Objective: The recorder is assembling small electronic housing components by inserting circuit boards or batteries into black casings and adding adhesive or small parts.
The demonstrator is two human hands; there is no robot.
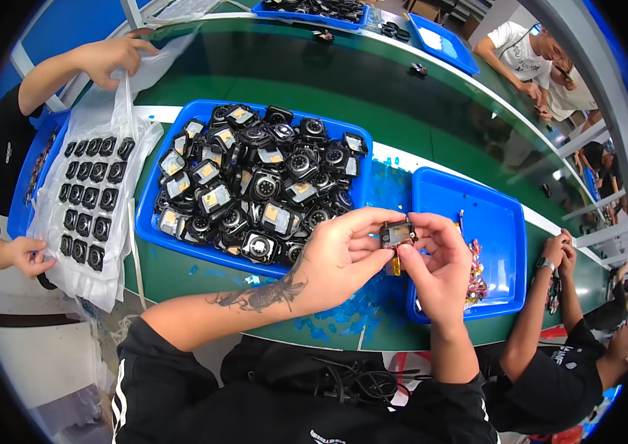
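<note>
Both of my hands are raised over the gap between two blue trays, pinching a small black watch case [397,234] between them. My left hand [332,255] is closed on its left side, thumb and fingers at the edge. On the other side my right hand [440,270] grips it too, the thumb low against its face. A yellow strip [395,265] hangs below the case near my thumbs. To the left, a blue tray [143,214] is heaped with similar watch cases [266,185], some face up and some face down.
A second blue tray [502,244] at right holds small parts with red wires [477,281]. Blue film scraps [351,314] litter the green table. At left a co-worker's hands [110,63] hold a white sheet [99,285] with rows of watch cases. Another co-worker's arms [543,281] are close on the right.
</note>
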